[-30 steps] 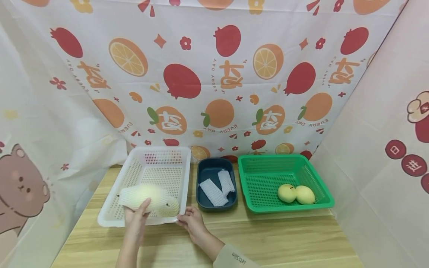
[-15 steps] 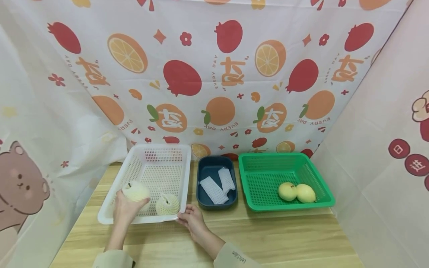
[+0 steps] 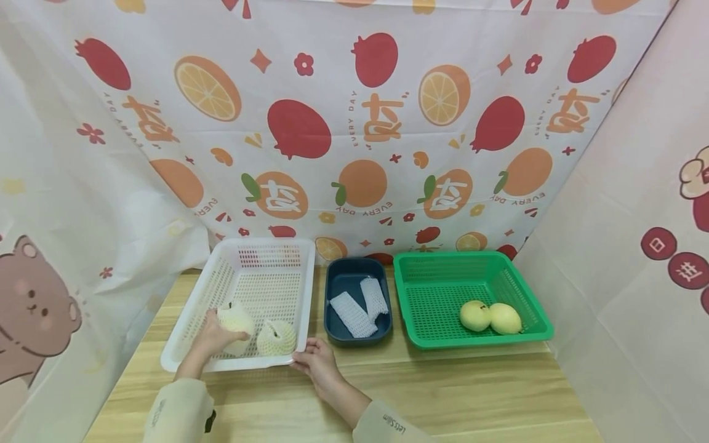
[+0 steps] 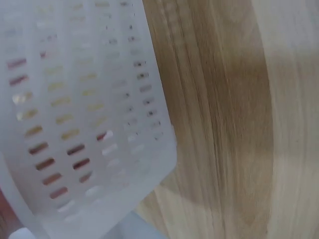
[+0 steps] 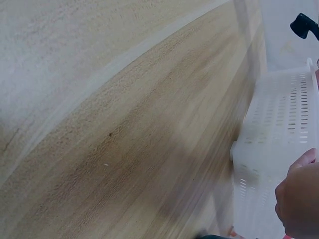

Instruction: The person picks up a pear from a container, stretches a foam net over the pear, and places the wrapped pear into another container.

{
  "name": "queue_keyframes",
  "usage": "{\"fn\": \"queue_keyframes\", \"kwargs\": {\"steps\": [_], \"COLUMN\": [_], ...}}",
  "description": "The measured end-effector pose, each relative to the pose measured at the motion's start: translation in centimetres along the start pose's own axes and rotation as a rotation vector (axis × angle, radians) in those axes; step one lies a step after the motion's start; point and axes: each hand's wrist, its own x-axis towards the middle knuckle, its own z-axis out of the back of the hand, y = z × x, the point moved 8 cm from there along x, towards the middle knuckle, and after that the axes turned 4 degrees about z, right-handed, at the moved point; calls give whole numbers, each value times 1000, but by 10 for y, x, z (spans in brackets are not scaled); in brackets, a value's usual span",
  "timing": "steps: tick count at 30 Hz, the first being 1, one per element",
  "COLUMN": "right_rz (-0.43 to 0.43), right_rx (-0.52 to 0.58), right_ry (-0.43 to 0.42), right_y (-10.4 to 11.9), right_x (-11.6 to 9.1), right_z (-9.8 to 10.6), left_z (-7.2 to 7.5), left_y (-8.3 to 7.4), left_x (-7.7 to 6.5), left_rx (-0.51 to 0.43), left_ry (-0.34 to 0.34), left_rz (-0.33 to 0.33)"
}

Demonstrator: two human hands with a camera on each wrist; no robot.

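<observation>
In the head view my left hand (image 3: 212, 337) curls round a pale, stemmed pear (image 3: 237, 325) in a white foam net. It holds this pear inside the white perforated basket (image 3: 271, 283), near the front left. Just to its right sits a second net-wrapped pear (image 3: 276, 339). My right hand (image 3: 319, 364) pinches the basket's front right corner at the rim. The right wrist view shows that hand (image 5: 301, 196) against the basket's side. Only the basket's outer wall (image 4: 94, 114) and the wooden table show in the left wrist view; the left hand's grip is hidden there.
A dark blue tray (image 3: 358, 342) with two white foam nets (image 3: 354, 315) stands right of the basket. Farther right is a green basket (image 3: 410, 307) holding two yellow fruits (image 3: 474, 316). Printed curtains (image 3: 232, 37) close off the back and sides of the wooden table (image 3: 471, 394).
My left hand has first carried the net-wrapped pear left, uncovering the second pear, then shifted slightly right with it. The pear's stem now points up. My right hand has stayed at the basket corner.
</observation>
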Motion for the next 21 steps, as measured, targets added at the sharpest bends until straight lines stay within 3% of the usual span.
{"fn": "queue_keyframes", "kwargs": {"steps": [5, 11, 16, 21], "right_rz": [-3, -14, -20, -10], "right_rx": [5, 4, -9, -10], "right_ry": [1, 1, -8, -6], "right_y": [1, -1, -2, 0], "right_x": [0, -3, -5, -2], "right_z": [-1, -2, 0, 0], "left_z": [-9, -11, -10, -7], "left_y": [0, 1, 5, 0], "left_x": [8, 4, -1, -2], "left_rx": [-96, -32, 35, 75], "left_ry": [128, 194, 192, 176], "left_rz": [-68, -59, -59, -105]}}
